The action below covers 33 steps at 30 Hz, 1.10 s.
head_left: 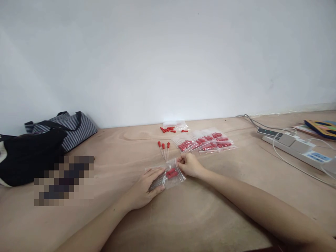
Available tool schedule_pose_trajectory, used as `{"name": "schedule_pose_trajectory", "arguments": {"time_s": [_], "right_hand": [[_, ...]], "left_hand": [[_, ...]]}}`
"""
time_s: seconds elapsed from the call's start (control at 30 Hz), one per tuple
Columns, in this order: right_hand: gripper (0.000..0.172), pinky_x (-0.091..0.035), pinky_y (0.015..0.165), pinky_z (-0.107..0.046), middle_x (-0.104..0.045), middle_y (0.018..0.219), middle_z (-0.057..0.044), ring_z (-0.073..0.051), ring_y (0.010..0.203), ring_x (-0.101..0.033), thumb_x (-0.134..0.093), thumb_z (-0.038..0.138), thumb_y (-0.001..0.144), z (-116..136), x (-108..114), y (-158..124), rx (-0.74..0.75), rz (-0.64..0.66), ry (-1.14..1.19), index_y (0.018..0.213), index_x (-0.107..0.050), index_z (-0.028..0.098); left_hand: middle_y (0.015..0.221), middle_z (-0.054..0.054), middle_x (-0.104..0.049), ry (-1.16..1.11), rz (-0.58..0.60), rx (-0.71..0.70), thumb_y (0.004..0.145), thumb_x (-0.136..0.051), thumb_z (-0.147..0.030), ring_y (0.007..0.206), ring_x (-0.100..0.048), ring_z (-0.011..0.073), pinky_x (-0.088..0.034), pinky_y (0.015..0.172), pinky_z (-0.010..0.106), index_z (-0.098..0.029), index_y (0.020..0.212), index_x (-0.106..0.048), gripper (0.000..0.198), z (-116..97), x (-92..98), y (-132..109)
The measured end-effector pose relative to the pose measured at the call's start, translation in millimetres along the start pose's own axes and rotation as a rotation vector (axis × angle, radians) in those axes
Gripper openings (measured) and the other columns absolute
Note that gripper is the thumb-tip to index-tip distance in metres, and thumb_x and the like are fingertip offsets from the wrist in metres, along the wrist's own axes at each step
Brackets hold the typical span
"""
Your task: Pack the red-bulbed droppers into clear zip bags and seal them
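Note:
A clear zip-lock bag (pixel 181 179) lies flat on the table with several red-bulbed glass droppers inside; their red rubber bulbs (pixel 172 173) point to the right. My left hand (pixel 147 185) rests over the bag's left part, fingers stretched and thumb apart, covering some of the glass tubes. At the bag's upper right corner, by the zip edge, my right hand (pixel 189 164) is closed in a pinch. Just beyond the bag lie three loose droppers (pixel 163 147), bulbs facing away from me.
Filled bags of droppers (pixel 207 141) overlap beyond my right hand. Loose red bulbs (pixel 168 129) lie by another clear bag (pixel 181 124) near the wall. A power strip (pixel 301 148) with cables stands right; a striped bag (pixel 86 126) and black bag (pixel 31 150) sit left.

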State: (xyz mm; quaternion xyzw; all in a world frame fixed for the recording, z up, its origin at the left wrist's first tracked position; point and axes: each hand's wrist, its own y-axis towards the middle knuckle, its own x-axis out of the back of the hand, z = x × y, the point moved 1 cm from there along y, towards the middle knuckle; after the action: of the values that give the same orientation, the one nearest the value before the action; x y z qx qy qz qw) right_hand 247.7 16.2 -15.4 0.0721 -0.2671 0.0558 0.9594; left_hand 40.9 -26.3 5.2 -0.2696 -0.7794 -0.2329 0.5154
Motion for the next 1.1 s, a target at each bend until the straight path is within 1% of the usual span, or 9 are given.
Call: {"name": "schedule_pose_trajectory", "arguments": {"time_s": [0.13,0.27,0.37,0.5,0.6,0.7,0.83,0.93,1.1], "right_hand": [[0.014,-0.041,0.063,-0.024,-0.061,0.074,-0.004,-0.013,0.068,-0.054,-0.047,0.017,0.073,2.2,20.5,24.5,0.151,-0.155,-0.351,0.077,-0.061,0.015],[0.033,-0.037,0.079,-0.033,-0.054,0.105,-0.009,-0.021,0.096,-0.047,-0.041,0.016,0.077,7.4,19.6,58.4,0.358,-0.045,-0.716,0.105,-0.057,0.021],[0.043,-0.033,0.081,-0.043,-0.043,0.12,-0.01,-0.027,0.107,-0.038,-0.039,0.016,0.078,7.2,5.7,78.8,0.388,0.036,-0.887,0.118,-0.046,0.027],[0.036,-0.033,0.078,-0.044,-0.043,0.121,-0.009,-0.028,0.107,-0.036,-0.037,0.02,0.081,4.3,-2.6,95.4,0.404,0.127,-0.919,0.114,-0.049,0.027],[0.023,-0.03,0.081,-0.04,-0.047,0.118,-0.006,-0.025,0.105,-0.037,-0.042,0.022,0.081,4.5,5.5,100.0,0.548,0.175,-0.939,0.098,-0.058,0.023],[0.016,-0.026,0.082,-0.038,-0.051,0.114,-0.006,-0.024,0.103,-0.037,-0.046,0.022,0.081,5.1,17.2,97.5,0.718,0.171,-1.011,0.09,-0.059,0.019],[0.016,-0.025,0.081,-0.035,-0.054,0.108,-0.008,-0.022,0.099,-0.039,-0.042,0.017,0.083,2.4,34.8,80.5,0.855,0.083,-1.085,0.09,-0.056,0.016],[0.017,-0.025,0.081,-0.033,-0.058,0.096,-0.008,-0.02,0.092,-0.042,-0.037,0.015,0.085,-5.1,56.1,55.2,0.87,-0.011,-1.106,0.087,-0.054,0.015],[0.017,-0.026,0.072,-0.031,-0.058,0.082,-0.007,-0.018,0.079,-0.045,-0.036,0.011,0.083,-27.4,92.7,4.3,0.799,-0.126,-1.119,0.084,-0.053,0.015]], "left_hand": [[0.133,0.004,-0.037,0.003,0.038,0.02,0.085,-0.042,-0.039,0.122,-0.032,0.0214,-0.021,0.102,0.043,-0.023,0.129,-0.031,0.049,-0.8,1.7,0.1],[0.134,0.005,-0.036,0.013,0.066,0.023,0.085,-0.042,-0.038,0.123,-0.03,0.0212,-0.02,0.103,0.043,-0.021,0.128,-0.034,0.047,-2.8,3.2,1.0],[0.134,0.005,-0.036,0.015,0.076,0.025,0.085,-0.042,-0.036,0.123,-0.03,0.0211,-0.019,0.103,0.043,-0.021,0.127,-0.036,0.045,-3.2,3.1,0.9],[0.134,0.005,-0.035,0.01,0.077,0.017,0.085,-0.043,-0.036,0.123,-0.03,0.0215,-0.018,0.103,0.044,-0.022,0.127,-0.036,0.045,-2.6,2.7,-0.1],[0.135,0.005,-0.034,0.006,0.084,0.012,0.085,-0.043,-0.035,0.123,-0.029,0.0211,-0.018,0.103,0.044,-0.021,0.128,-0.035,0.046,-2.2,2.8,-0.4],[0.135,0.005,-0.034,0.008,0.088,0.012,0.086,-0.042,-0.036,0.124,-0.028,0.0208,-0.018,0.103,0.043,-0.021,0.128,-0.034,0.046,-1.5,2.4,-0.3],[0.135,0.005,-0.034,0.015,0.086,0.015,0.086,-0.041,-0.036,0.124,-0.028,0.0206,-0.018,0.103,0.043,-0.022,0.128,-0.034,0.046,0.0,1.0,0.4],[0.134,0.005,-0.035,0.018,0.069,0.008,0.086,-0.042,-0.037,0.124,-0.029,0.0208,-0.02,0.103,0.043,-0.022,0.128,-0.035,0.045,1.2,0.2,1.1],[0.134,0.004,-0.036,0.004,0.05,0.001,0.086,-0.042,-0.039,0.123,-0.03,0.0216,-0.022,0.102,0.043,-0.025,0.128,-0.035,0.045,1.5,0.2,0.7]]}}
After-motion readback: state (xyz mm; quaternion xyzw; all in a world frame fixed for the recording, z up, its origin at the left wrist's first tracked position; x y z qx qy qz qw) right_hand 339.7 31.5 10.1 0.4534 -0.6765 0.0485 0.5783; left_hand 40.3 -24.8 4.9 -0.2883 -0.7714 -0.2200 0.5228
